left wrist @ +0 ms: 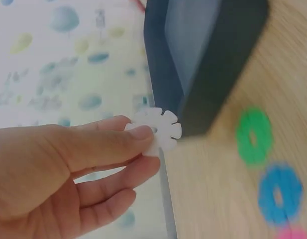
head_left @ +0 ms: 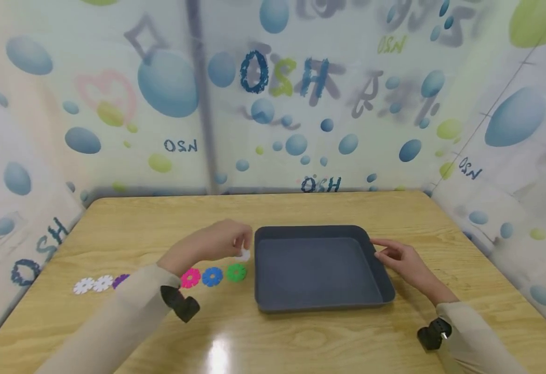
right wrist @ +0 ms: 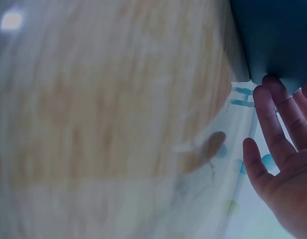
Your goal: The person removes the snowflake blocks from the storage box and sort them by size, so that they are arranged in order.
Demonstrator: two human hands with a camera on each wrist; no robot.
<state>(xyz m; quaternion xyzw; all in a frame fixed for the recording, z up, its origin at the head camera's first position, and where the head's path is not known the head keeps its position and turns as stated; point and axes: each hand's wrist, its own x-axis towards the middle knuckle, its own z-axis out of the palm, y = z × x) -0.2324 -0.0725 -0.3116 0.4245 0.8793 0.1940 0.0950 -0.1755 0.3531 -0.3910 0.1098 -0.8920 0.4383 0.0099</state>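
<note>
My left hand [head_left: 228,240] pinches a white snowflake disc [left wrist: 162,128] between thumb and fingers, just off the left wall of a dark grey tray [head_left: 317,272]. Below that hand, a green snowflake disc [head_left: 237,272], a blue one [head_left: 212,276] and a pink one [head_left: 190,278] lie in a row on the table. At the tray's other side is my right hand [head_left: 402,262], its fingertips touching the outer right wall. The right wrist view has its fingers [right wrist: 275,122] fairly straight against that wall.
Farther left on the wooden table [head_left: 301,340] lie two white discs, one [head_left: 83,285] beside the other [head_left: 103,283], and a purple disc [head_left: 120,281] partly behind my left sleeve. A patterned curtain [head_left: 273,140] hangs behind the table and along both sides.
</note>
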